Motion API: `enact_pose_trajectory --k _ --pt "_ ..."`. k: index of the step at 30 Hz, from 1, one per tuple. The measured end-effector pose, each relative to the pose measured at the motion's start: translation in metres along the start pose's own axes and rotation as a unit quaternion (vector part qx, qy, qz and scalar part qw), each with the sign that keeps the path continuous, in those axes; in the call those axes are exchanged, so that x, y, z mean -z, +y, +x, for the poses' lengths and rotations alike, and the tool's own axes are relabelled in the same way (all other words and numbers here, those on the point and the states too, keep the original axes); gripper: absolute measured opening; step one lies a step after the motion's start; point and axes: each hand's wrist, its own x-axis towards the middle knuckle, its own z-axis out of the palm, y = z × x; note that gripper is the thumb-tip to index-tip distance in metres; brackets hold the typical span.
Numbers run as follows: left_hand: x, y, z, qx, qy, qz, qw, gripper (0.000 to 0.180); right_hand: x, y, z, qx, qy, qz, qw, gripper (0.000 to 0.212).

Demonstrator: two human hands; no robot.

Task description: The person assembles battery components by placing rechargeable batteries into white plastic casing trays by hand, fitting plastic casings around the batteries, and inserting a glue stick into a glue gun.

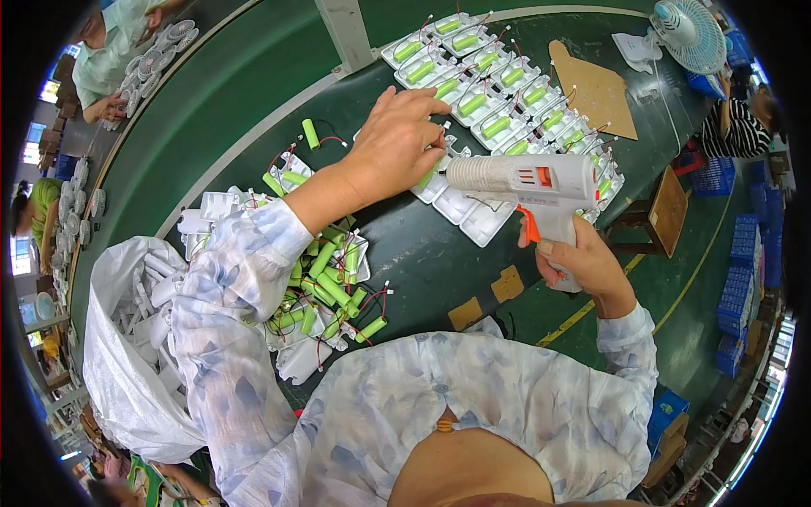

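Observation:
My right hand [574,253] grips a white hot glue gun [549,179] with an orange trigger. Its nozzle points left at a white plastic housing in the row. There my left hand [401,139] has its fingers curled over a green cylindrical battery [429,176], whose end shows under the thumb; the fingertips are partly hidden. Just below lie white housings [486,221] without batteries. Beyond stand rows of white housings, each with a green battery [496,128] and thin red and black wires.
A heap of wired green batteries [325,283] lies under my left forearm. Beside it a white sack [118,338] holds white plastic parts. Cardboard [596,93] and a light-blue fan [688,38] are at the far right. A wooden stool [663,211] stands beside the table. Other people work nearby.

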Motion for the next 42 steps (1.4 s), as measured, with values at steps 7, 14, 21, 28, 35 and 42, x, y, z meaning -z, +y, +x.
enact_pose_trajectory --k 7,14,21,28,35,42 --pt "-0.017 0.006 0.002 -0.01 -0.018 0.085 0.996 0.008 -0.008 0.001 -0.005 0.037 0.027 0.01 0.999 0.054" --pt "-0.017 0.008 0.002 0.008 -0.047 0.107 0.993 0.01 -0.008 0.007 -0.006 0.038 0.035 0.032 0.998 0.054" --pt "0.039 -0.01 0.01 0.025 0.049 0.019 0.998 0.02 -0.006 0.011 0.001 0.037 0.046 0.049 0.997 0.047" --pt "0.091 -0.047 -0.021 0.22 -0.072 0.057 0.971 0.019 -0.005 0.014 0.009 0.06 0.028 0.06 0.996 0.04" --pt "0.086 -0.078 -0.053 0.217 -0.172 0.125 0.953 0.026 -0.006 0.016 0.0 0.047 0.036 0.064 0.996 0.033" --pt "0.082 -0.081 -0.049 0.276 -0.187 0.195 0.922 0.023 -0.01 0.018 -0.004 0.086 0.045 0.086 0.992 0.055"
